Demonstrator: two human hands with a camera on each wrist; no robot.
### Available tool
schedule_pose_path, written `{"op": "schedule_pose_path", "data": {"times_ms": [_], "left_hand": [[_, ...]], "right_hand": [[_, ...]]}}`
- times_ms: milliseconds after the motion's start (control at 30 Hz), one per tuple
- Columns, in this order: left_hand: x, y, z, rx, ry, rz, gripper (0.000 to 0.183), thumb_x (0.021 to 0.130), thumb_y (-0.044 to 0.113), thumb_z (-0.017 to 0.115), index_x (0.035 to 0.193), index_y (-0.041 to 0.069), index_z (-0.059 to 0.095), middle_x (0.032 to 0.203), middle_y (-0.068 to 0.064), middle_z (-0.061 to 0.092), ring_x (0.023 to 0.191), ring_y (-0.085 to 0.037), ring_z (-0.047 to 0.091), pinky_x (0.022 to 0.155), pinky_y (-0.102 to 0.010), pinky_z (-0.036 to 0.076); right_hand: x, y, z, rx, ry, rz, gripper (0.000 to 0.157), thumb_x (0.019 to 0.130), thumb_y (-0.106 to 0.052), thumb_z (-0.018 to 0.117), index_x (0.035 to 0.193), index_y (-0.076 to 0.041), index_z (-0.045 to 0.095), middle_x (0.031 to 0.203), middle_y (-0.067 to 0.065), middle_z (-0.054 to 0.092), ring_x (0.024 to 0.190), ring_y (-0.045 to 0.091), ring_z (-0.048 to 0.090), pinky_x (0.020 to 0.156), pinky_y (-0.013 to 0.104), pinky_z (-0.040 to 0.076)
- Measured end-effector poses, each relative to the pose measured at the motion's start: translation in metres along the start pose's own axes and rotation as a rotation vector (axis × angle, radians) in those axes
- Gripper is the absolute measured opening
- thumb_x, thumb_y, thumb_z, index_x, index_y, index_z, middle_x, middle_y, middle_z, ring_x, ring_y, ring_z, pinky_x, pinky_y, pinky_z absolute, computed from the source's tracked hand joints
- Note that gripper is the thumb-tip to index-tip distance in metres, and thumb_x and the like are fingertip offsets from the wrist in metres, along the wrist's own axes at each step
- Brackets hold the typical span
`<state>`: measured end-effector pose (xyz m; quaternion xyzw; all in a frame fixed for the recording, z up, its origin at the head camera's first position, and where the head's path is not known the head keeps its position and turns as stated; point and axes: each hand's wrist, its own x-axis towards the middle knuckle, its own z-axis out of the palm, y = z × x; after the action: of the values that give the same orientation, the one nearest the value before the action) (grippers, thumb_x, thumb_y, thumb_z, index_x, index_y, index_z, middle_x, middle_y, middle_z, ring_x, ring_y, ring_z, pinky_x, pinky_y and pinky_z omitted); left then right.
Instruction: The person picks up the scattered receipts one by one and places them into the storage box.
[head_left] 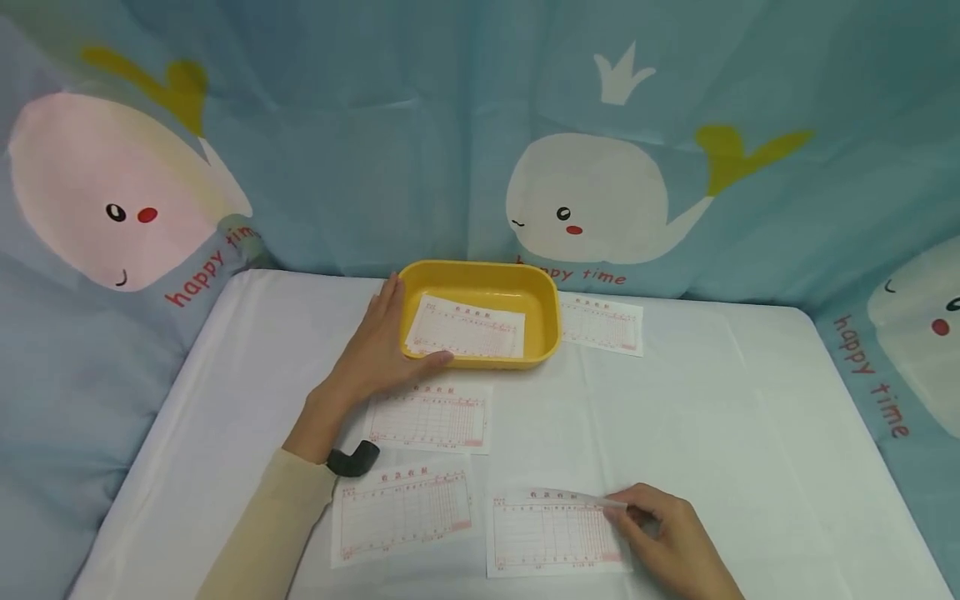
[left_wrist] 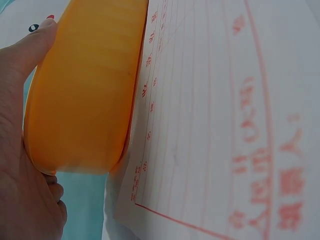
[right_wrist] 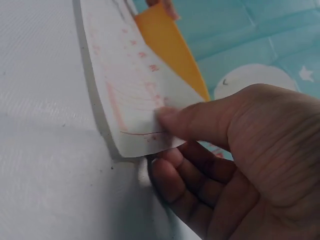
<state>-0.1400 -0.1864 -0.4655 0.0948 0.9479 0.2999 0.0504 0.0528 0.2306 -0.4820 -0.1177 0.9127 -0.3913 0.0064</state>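
My left hand [head_left: 378,346] grips the left end of a yellow plastic tray [head_left: 557,329], its thumb over the front rim and fingers along the side. Inside the tray lies a white receipt slip [head_left: 468,327] printed in red. In the left wrist view the tray's orange-looking wall [left_wrist: 87,95] stands between thumb and fingers. At the front, my right hand [head_left: 667,533] pinches the upper right corner of another receipt slip [head_left: 555,537], whose top edge curls up. The right wrist view shows that slip's corner [right_wrist: 135,120] between thumb and forefinger.
Two more receipt slips lie left of centre, one [head_left: 427,421] just before the tray and one [head_left: 405,512] nearer the front. Another slip [head_left: 603,325] is partly hidden behind the tray's right end. A blue whale-print cloth [head_left: 360,167] hangs behind the white table [head_left: 750,417].
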Motion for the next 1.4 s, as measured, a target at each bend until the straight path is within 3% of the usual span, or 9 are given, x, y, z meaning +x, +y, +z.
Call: {"op": "schedule_pose_path", "data": {"times_ms": [167, 333, 633, 1000, 1400], "left_hand": [[-0.001, -0.001, 0.0, -0.003, 0.001, 0.002, 0.14, 0.079, 0.086, 0.067, 0.169, 0.016, -0.013, 0.18, -0.003, -0.014, 0.169, -0.031, -0.002, 0.136, -0.058, 0.014], [0.0, -0.001, 0.002, -0.01, 0.0, 0.0, 0.14, 0.078, 0.088, 0.067, 0.169, 0.017, -0.014, 0.18, -0.002, -0.013, 0.169, -0.032, -0.002, 0.135, -0.059, 0.016], [0.0, 0.002, 0.002, -0.011, -0.003, 0.001, 0.14, 0.079, 0.088, 0.065, 0.169, 0.018, -0.014, 0.18, -0.001, -0.014, 0.169, -0.028, -0.003, 0.137, -0.055, 0.013], [-0.001, 0.002, 0.001, -0.001, 0.003, 0.0, 0.139, 0.079, 0.088, 0.065, 0.17, 0.017, -0.014, 0.181, -0.003, -0.013, 0.169, -0.027, -0.003, 0.137, -0.054, 0.012], [-0.001, 0.003, 0.001, 0.002, 0.0, -0.004, 0.14, 0.08, 0.087, 0.065, 0.169, 0.016, -0.014, 0.18, -0.004, -0.013, 0.169, -0.028, -0.003, 0.137, -0.055, 0.013]], "right_hand": [[-0.002, -0.002, 0.0, 0.006, 0.001, 0.076, 0.016, 0.085, -0.008, 0.087, 0.094, -0.019, 0.081, 0.073, -0.021, 0.057, 0.069, -0.006, 0.053, 0.06, 0.018, 0.049], [-0.002, -0.004, -0.006, 0.011, -0.022, 0.166, 0.013, 0.085, -0.01, 0.087, 0.093, -0.018, 0.08, 0.073, -0.018, 0.057, 0.07, -0.004, 0.055, 0.065, 0.019, 0.056], [0.0, -0.003, -0.023, 0.149, -0.131, 0.339, 0.014, 0.093, -0.018, 0.081, 0.104, -0.01, 0.079, 0.076, -0.009, 0.059, 0.07, 0.001, 0.06, 0.067, 0.02, 0.057], [0.014, -0.011, -0.036, 0.152, -0.064, 0.383, 0.018, 0.093, -0.02, 0.083, 0.105, -0.009, 0.078, 0.081, -0.004, 0.07, 0.065, 0.009, 0.064, 0.063, 0.022, 0.055], [0.051, -0.023, -0.051, 0.2, 0.054, 0.323, 0.021, 0.097, -0.023, 0.08, 0.106, -0.005, 0.078, 0.084, -0.001, 0.073, 0.072, 0.016, 0.068, 0.063, 0.023, 0.055]]}}
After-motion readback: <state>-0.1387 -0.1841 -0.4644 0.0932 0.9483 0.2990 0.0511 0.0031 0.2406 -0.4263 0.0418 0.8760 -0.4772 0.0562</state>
